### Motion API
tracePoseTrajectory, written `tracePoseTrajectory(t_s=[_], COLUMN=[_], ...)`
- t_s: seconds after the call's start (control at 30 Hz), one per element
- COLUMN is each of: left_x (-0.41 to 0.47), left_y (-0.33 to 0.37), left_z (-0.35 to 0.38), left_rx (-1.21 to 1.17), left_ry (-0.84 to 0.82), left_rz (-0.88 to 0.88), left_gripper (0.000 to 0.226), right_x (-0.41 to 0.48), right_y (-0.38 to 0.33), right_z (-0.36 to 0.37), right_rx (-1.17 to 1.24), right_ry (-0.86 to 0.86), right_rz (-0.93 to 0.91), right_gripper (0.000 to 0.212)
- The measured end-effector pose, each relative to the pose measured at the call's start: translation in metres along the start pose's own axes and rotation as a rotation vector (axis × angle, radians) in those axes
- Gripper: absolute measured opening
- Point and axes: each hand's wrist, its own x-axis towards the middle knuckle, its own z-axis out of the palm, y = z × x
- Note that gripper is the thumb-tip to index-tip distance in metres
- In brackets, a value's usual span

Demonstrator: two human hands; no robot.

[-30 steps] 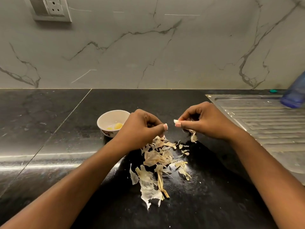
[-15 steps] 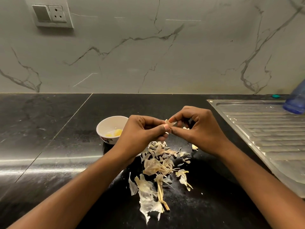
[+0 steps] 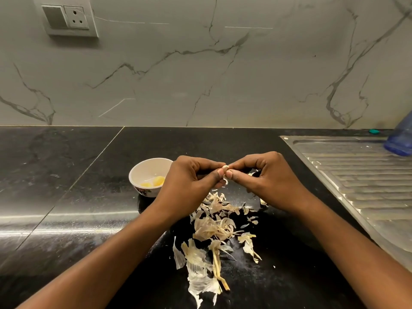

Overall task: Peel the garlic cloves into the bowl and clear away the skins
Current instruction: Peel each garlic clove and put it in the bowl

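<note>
Head view: a glossy black stone desk [image 3: 66,175] carries a loose heap of pale papery garlic skins [image 3: 214,228]. Above it, a person's left hand [image 3: 191,181] and right hand [image 3: 267,179] meet beside a small white bowl [image 3: 142,166] of peeled yellow cloves [image 3: 156,181], each grip narrow, pinching one small pale garlic clove [image 3: 225,168].

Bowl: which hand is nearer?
Left. The left hand sits just beside the bowl; the right hand is farther off, beyond the left hand. Both pinch the garlic clove.
</note>
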Motion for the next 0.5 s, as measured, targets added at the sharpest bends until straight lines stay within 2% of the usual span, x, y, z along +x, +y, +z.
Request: tracePoseTrajectory(t_s=[0.17,0.4,0.5], left_x=[-0.0003,-0.0027,-0.002], left_y=[0.0,0.0013,0.0036], left_z=[0.0001,0.0026,0.0016], left_rx=[0.083,0.041,-0.051], left_ry=[0.001,-0.018,-0.005], left_rz=[0.066,0.08,0.035], left_gripper=[0.023,0.022,0.02], right_x=[-0.0011,-0.0044,-0.0024], right_y=[-0.0027,-0.005,-0.0063], right_z=[0.0008,0.0053,0.0027], right_rx=[0.121,0.245,0.295], right_ry=[-0.006,0.056,0.038], right_rz=[0.045,0.088,0.117], right_gripper=[0.01,0.006,0.007])
